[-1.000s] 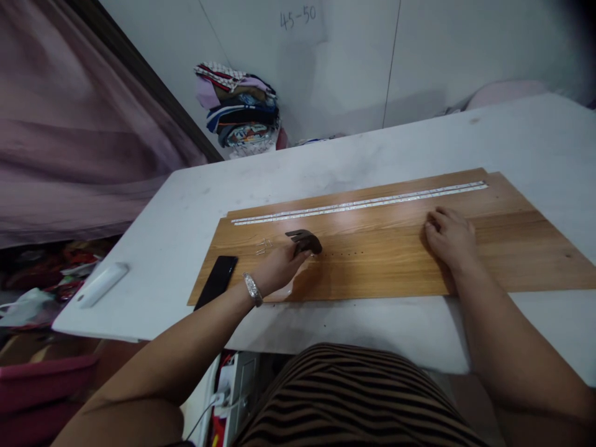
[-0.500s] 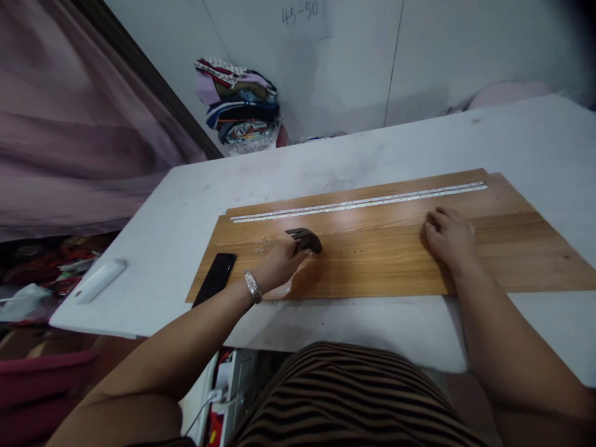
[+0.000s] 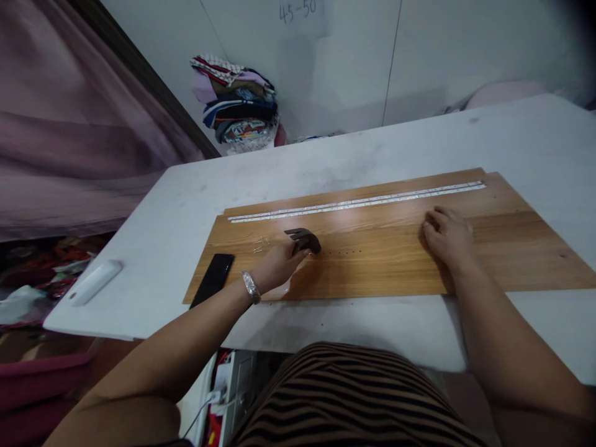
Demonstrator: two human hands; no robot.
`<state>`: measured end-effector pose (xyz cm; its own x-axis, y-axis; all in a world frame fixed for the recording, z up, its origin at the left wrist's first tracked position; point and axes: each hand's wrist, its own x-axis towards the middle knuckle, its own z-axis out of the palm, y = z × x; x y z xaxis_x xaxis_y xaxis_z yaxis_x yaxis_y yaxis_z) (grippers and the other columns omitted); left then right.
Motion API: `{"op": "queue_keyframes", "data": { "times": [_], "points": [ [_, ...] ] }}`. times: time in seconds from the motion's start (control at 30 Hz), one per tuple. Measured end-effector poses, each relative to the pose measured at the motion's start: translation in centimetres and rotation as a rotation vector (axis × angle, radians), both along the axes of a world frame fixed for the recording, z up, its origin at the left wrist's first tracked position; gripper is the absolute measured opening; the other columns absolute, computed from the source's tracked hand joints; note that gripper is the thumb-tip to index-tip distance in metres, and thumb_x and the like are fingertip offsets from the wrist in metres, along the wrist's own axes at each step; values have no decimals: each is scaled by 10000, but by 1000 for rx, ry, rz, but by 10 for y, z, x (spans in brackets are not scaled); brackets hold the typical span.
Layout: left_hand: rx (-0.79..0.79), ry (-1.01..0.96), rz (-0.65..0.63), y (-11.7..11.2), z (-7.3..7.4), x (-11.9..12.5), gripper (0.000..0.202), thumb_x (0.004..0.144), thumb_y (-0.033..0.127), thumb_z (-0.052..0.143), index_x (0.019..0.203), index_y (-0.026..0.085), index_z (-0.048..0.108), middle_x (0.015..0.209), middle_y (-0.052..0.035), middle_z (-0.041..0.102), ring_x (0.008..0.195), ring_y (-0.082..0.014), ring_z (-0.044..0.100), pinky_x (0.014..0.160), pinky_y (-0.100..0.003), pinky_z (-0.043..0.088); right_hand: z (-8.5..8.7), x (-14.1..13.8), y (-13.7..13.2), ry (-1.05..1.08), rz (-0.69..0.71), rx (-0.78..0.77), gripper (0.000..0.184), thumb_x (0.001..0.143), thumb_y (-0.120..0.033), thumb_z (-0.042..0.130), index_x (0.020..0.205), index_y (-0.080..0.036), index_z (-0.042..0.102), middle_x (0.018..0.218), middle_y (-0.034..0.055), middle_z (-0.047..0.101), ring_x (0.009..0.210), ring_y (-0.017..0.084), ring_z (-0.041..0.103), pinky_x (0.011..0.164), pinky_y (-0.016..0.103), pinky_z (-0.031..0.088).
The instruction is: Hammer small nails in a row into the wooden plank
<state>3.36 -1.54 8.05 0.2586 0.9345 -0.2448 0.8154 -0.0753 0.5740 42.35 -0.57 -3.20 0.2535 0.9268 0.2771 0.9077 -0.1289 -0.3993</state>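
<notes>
only the view shifted: left fingers [image 3: 298, 255] grip the hammer [image 3: 307, 239], right fingers [image 3: 434, 227] curl closed on the board [image 3: 382, 273].

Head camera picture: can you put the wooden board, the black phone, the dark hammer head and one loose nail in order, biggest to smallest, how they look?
1. Wooden board, by far the biggest
2. Black phone
3. Dark hammer head, partly covered by the left hand
4. Loose nail, tiny
</notes>
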Motion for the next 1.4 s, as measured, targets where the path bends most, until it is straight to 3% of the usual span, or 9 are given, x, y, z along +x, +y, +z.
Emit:
{"op": "queue_keyframes", "data": {
  "times": [0.53, 1.17, 1.4],
  "points": [
    [-29, 71, -54, -1, 1, 0, 346, 936, 410, 507, 1044, 152, 711, 652, -18, 587, 593, -155, 531, 603, -277, 390, -13, 7, 4, 12, 28, 101, 308, 867, -345, 481, 1026, -223, 714, 1245, 133, 674, 1190, 340, 589, 1007, 525, 427],
    [-14, 70, -72, -1, 5, 2, 363, 948, 405, 493, 1067, 143, 713, 652, -13, 587, 594, -146, 519, 632, -283, 400, -10, 6, 3, 39, 23, 82, 308, 859, -318, 499, 1043, -224, 728, 1251, 136, 664, 1191, 347, 574, 1014, 551, 415],
    [-46, 124, -57, 0, -1, 2, 348, 943, 406, 487, 1019, 146, 706, 648, -21, 595, 605, -167, 546, 618, -288, 389, -11, 6, 3, 19, 11, 75, 326, 849, -302, 509, 1083, -239, 728, 1297, 114, 651, 1222, 327, 571, 1033, 521, 423]
  ]
}}
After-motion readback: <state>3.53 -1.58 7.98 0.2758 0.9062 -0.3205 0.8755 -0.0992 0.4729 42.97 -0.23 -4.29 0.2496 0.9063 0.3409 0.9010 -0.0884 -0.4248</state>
